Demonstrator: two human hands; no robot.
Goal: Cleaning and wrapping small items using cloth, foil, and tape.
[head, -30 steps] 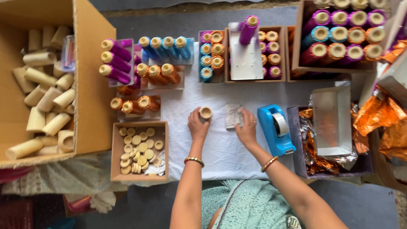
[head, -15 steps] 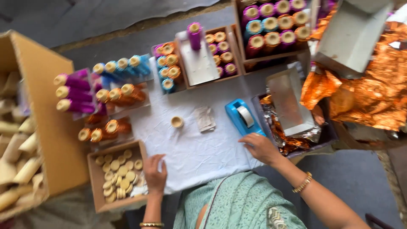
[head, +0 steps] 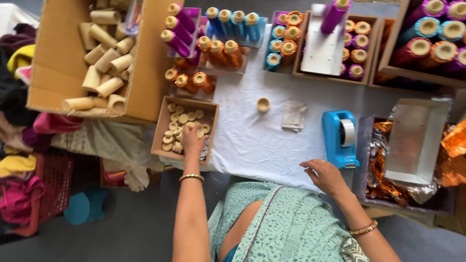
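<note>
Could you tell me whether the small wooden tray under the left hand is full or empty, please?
Partly full: the small wooden tray holds many pale round caps, and the left hand reaches into them.

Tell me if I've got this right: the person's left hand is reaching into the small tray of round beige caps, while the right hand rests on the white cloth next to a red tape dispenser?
Not quite. The tape dispenser is blue, not red, as the head view shows. The rest holds: the left hand is in the small tray of round beige caps, and the right hand rests on the white cloth beside the dispenser.
</note>
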